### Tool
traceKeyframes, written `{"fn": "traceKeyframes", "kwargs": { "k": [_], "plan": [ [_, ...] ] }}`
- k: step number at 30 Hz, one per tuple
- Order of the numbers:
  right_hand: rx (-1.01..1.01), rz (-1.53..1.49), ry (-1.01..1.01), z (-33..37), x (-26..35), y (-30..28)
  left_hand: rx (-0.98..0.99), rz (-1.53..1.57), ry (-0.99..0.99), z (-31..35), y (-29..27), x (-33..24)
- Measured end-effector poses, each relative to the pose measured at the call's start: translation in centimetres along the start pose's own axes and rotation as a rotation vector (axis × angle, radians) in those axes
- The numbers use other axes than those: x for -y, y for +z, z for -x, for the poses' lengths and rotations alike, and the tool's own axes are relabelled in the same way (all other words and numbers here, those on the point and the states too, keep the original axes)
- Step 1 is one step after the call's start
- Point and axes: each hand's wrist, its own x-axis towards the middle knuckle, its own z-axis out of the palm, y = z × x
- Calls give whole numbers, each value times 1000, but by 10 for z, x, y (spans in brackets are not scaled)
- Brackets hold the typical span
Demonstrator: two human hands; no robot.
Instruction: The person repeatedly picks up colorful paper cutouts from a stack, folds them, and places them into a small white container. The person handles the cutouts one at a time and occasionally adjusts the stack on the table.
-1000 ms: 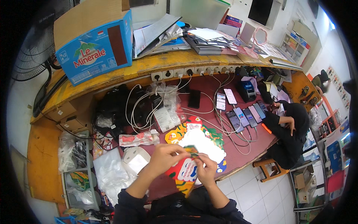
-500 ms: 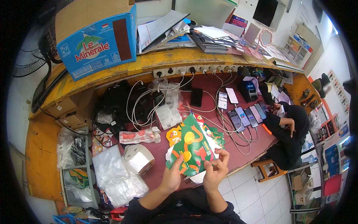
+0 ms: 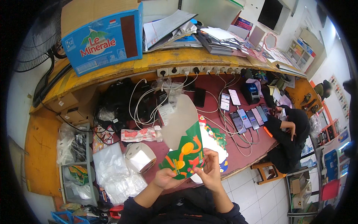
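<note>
Both my hands grip a green printed cardboard sleeve point(image 3: 186, 151) with orange and yellow shapes, held over the front of the table. Its plain grey-beige back panel point(image 3: 181, 123) rises beyond the green face. My left hand point(image 3: 166, 179) pinches the lower left corner, thumb on the printed side. At the lower right edge, my right hand point(image 3: 209, 170) has thumb and fingers closed on the same piece. Behind and to its right lie more colourful printed cardboard pieces point(image 3: 217, 140), partly covered by it. A folded white box point(image 3: 140, 157) stands left of my hands.
Several phones point(image 3: 246, 118) with charging cables lie at the right, beside a seated person in black point(image 3: 292, 128). Clear plastic bags point(image 3: 117, 170) and a grey crate point(image 3: 76, 186) are at the left. Along the back, a yellow shelf point(image 3: 156, 59) carries a blue carton point(image 3: 102, 44) and papers.
The green cardboard has been opened out: its grey-beige panel now stands up at the back. My hands have shifted slightly left, and the view has moved a little.
</note>
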Motion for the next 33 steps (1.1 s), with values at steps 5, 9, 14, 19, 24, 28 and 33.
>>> {"fn": "traceKeyframes", "kwargs": {
  "k": [5, 9, 14, 19, 24, 28, 33],
  "plan": [
    [101, 627, -181, -23, 19, -19, -334, -223, -260, 18, 4, -1],
    [147, 422, -94, -30, 18, -19, -355, -439, -279, 23, -5, -3],
    [149, 424, -145, -26, 19, -16, -107, -133, -137, 22, -18, -8],
    [269, 720, -466, -23, 30, -20, -315, -147, -199, 27, -12, -18],
    [411, 594, -486, -24, 37, -29, -332, -146, -271, 32, 1, -11],
    [268, 556, -439, -16, 31, -24, -319, -157, -226, 31, 5, -9],
    [330, 869, -612, -3, 24, -12, -360, -206, -56, 24, 11, -14]
  ]
}}
